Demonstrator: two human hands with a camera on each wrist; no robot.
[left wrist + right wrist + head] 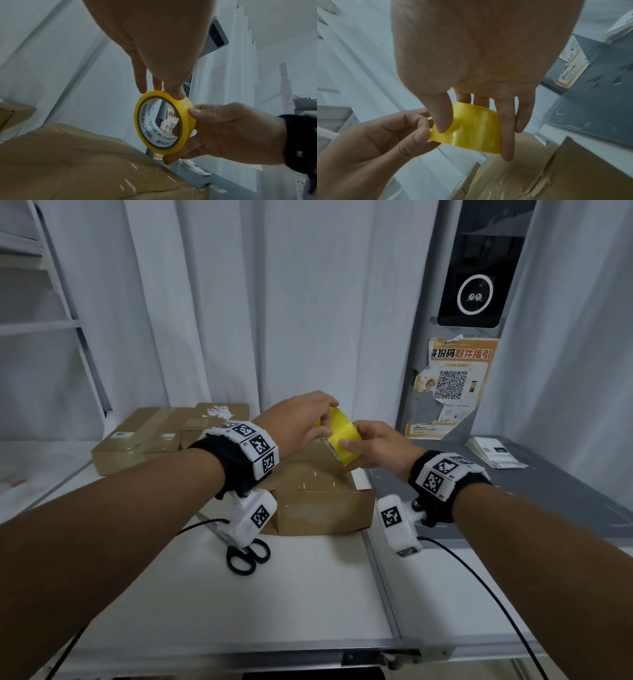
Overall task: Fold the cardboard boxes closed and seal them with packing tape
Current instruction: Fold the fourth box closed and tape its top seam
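I have both hands up over the bench (308,577), sharing one roll of yellow packing tape (340,440). My right hand (380,445) grasps the roll from the right side: in the left wrist view the thumb (194,110) lies on the yellow outer face, one fingertip shows through the core, and another finger curls under the lower rim. The core is printed "MADE IN CHINA". My left hand (301,422) comes at the roll from the upper left, and its fingertips (178,93) touch the top edge. In the right wrist view that left thumb (419,135) and a curled finger pinch at the roll's left edge; I cannot tell whether they have hold of a loose tape end.

The roll hangs in the air just above the far right part of a cardboard box (318,501), which sits on the bench with its top flaps folded down. A pair of black-handled scissors (246,556) lies on the bench just in front of that box, partly hidden by my left wrist camera. Further back on the left are more cardboard boxes (144,443), set close together. To the right, a stack of printed paper slips (496,453) rests on a grey surface, and an orange poster with a QR code (452,381) is stuck on a grey post behind it.
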